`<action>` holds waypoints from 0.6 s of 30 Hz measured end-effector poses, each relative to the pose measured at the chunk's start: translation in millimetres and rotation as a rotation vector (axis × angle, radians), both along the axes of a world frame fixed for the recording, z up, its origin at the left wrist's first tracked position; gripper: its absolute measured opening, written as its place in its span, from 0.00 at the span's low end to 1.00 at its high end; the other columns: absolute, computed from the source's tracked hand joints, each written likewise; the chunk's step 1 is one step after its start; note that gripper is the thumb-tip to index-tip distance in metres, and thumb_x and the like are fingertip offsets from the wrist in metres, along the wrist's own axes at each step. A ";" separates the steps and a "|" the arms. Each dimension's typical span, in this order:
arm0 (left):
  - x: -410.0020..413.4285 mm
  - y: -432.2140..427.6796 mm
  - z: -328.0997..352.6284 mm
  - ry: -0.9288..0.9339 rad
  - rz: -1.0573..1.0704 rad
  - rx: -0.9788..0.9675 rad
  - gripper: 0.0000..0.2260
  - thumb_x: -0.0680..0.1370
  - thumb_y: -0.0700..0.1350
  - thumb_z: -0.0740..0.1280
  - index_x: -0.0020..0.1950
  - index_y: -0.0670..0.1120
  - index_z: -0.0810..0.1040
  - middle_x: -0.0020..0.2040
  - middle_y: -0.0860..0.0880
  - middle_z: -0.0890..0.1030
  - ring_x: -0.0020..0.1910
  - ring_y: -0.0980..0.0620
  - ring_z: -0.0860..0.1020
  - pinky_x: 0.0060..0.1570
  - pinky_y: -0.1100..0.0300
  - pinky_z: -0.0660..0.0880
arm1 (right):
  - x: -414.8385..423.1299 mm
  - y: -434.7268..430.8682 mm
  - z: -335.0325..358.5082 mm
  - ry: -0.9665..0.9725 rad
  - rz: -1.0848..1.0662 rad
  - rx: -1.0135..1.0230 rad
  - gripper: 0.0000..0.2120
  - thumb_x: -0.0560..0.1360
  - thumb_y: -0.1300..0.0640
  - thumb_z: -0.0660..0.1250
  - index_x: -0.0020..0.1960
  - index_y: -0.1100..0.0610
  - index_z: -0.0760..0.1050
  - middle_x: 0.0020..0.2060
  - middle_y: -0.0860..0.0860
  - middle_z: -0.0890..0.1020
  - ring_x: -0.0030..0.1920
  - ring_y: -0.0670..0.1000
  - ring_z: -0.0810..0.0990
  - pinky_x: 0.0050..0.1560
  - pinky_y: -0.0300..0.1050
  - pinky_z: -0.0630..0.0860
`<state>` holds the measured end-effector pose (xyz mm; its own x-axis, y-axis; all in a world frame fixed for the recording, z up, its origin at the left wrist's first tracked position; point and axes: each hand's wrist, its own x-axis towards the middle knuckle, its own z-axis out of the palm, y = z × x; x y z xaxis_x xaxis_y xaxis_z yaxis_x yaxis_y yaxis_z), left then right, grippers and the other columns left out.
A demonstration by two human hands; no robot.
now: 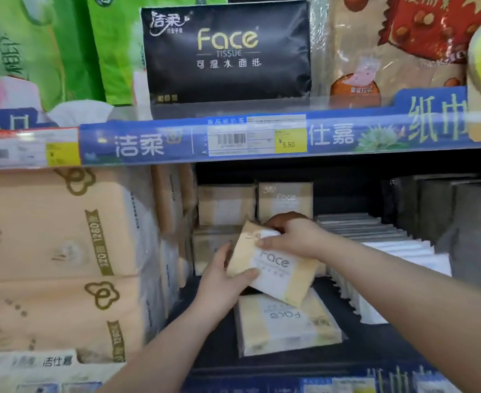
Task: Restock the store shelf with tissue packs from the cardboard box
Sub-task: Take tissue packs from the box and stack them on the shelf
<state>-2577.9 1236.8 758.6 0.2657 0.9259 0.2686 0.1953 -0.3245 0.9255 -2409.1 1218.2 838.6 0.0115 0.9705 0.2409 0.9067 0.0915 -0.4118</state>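
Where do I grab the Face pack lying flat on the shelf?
Probably by the near edge of the flat pack, from the front, thumb on top, fingers under. It lies flat, that edge is clear, and the held pack covers its far end.

The view is filled by 2 tiers of store shelving. The upper shelf [177, 112] has a clear plastic lip. Below it a blue edge strip [148, 144] printed with white Chinese characters runs the full width. A white price label [256, 137] with a barcode and a yellow panel reading 5.50 sits near the strip's middle. A second, blurred label [27, 150] sits at its left end.

The lower shelf [381, 344] has a dark deck, and the recess behind it lies in shadow. Another blue strip [389, 382] edges the bottom. Light falls bright and even on the upper tier, glinting off the glossy wrappers [112, 46] there.
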 end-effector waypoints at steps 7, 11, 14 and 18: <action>-19.8 13.2 -4.0 -0.186 0.197 -0.039 0.15 0.76 0.38 0.68 0.59 0.51 0.71 0.54 0.50 0.79 0.51 0.53 0.78 0.51 0.59 0.74 | -18.2 23.9 4.4 -0.076 0.153 -0.079 0.30 0.70 0.45 0.72 0.69 0.50 0.68 0.64 0.48 0.74 0.62 0.48 0.73 0.56 0.39 0.70; -26.2 17.9 -7.5 -0.184 0.227 -0.077 0.19 0.76 0.38 0.68 0.65 0.48 0.69 0.59 0.48 0.78 0.55 0.52 0.76 0.56 0.58 0.73 | -11.5 38.7 2.9 -0.115 0.171 -0.106 0.25 0.71 0.50 0.72 0.66 0.51 0.71 0.62 0.49 0.75 0.58 0.49 0.74 0.58 0.42 0.72; -27.4 13.6 -12.2 -0.131 0.242 -0.078 0.28 0.76 0.39 0.69 0.72 0.49 0.63 0.64 0.51 0.75 0.60 0.54 0.73 0.61 0.59 0.69 | -13.3 54.1 0.8 -0.120 0.226 -0.059 0.19 0.72 0.53 0.72 0.61 0.54 0.73 0.56 0.50 0.76 0.55 0.49 0.74 0.52 0.40 0.70; -31.4 3.5 -14.8 -0.077 0.254 -0.069 0.32 0.76 0.42 0.69 0.76 0.50 0.57 0.66 0.53 0.69 0.62 0.59 0.65 0.61 0.65 0.62 | -17.3 77.6 -7.0 -0.118 0.215 -0.005 0.17 0.70 0.49 0.73 0.55 0.53 0.75 0.53 0.51 0.79 0.54 0.53 0.77 0.51 0.45 0.72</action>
<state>-2609.3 1240.2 743.8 0.0038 0.9771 0.2127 0.1908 -0.2095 0.9590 -2426.4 1295.9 831.6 -0.2239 0.9485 0.2239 0.9083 0.2864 -0.3049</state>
